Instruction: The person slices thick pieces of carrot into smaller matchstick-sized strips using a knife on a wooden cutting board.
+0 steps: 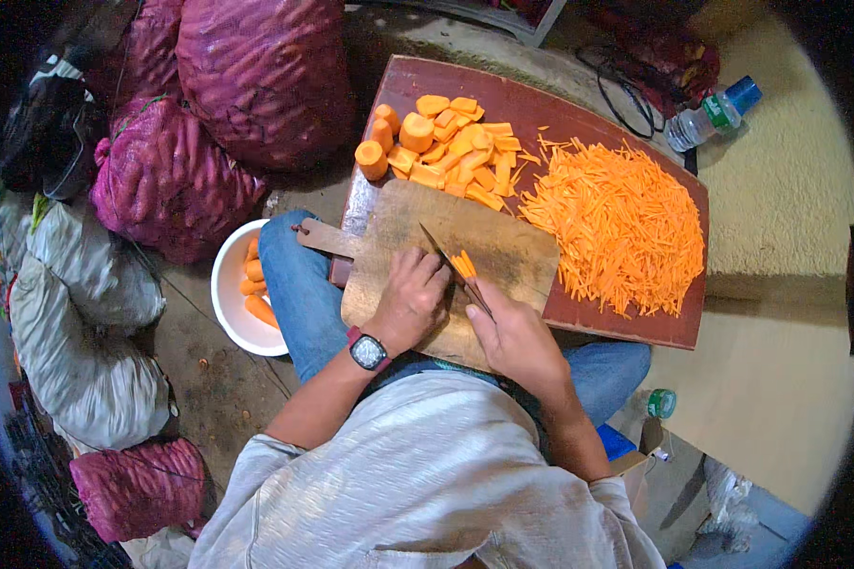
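Note:
My right hand (519, 338) grips a kitchen knife (438, 244), its blade slanting up and left across the wooden cutting board (391, 213). A few carrot strips (463, 264) lie against the blade's right side. Close to the blade on the left, my left hand (414, 299) rests on the board with fingers curled; whatever is beneath them is hidden. Beyond the board are sliced carrot pieces (470, 156) with several thick carrot chunks (371, 160). A large heap of shredded carrot (619, 227) sits to the right on the red-brown wooden table (541, 107).
A white bowl of peeled carrots (222, 306) stands beside my left knee. Purple mesh sacks (171, 178) and white sacks (89, 348) fill the left side. At right, a plastic bottle (704, 122) lies on a pale ledge (776, 178). A black cable (630, 107) runs behind the table.

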Tool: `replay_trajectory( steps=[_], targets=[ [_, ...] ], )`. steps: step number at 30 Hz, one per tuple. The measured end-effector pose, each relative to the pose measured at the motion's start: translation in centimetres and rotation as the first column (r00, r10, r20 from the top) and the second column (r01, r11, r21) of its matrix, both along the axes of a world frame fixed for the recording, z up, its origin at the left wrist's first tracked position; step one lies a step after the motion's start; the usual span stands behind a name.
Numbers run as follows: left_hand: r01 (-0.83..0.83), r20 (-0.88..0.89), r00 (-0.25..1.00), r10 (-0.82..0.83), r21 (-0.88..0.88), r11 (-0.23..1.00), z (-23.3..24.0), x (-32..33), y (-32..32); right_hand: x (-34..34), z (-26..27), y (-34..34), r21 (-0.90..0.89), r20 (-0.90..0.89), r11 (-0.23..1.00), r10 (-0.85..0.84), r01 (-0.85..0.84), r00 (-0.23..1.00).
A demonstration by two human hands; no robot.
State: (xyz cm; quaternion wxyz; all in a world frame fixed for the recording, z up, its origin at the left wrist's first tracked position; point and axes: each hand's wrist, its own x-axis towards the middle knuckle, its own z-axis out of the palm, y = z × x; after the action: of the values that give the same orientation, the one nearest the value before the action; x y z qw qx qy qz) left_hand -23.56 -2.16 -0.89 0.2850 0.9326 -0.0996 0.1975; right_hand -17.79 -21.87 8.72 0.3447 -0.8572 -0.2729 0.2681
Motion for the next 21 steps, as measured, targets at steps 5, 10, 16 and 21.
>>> replay_trajectory(
  steps=[5, 10, 16, 21],
  targets=[
    [0.003, -0.012, 1.0, -0.003, 0.025, 1.0, 0.2, 0.0, -0.2, -1.0, -0.2, -1.3, 0.018, -0.048, 0.999, -0.034, 0.035, 0.998],
    [-0.014, 0.03, 0.999, 0.014, 0.02, 1.0, -1.3, 0.0, 0.2, -0.2, -0.4, -0.2, 0.015, 0.0, 1.0, -0.013, 0.013, 1.0],
    [-0.003, -0.029, 1.0, 0.004, 0.025, 1.0, 0.4, 0.1, -0.2, -0.6, -0.9, -1.1, 0.052, -0.005, 0.998, -0.045, 0.045, 0.999],
    [-0.02, -0.014, 1.0, 0.02, 0.017, 1.0, 0.1, 0.1, -0.1, -0.3, 0.1, -0.7, 0.059, -0.007, 0.996, -0.066, 0.066, 0.998]
  ],
)
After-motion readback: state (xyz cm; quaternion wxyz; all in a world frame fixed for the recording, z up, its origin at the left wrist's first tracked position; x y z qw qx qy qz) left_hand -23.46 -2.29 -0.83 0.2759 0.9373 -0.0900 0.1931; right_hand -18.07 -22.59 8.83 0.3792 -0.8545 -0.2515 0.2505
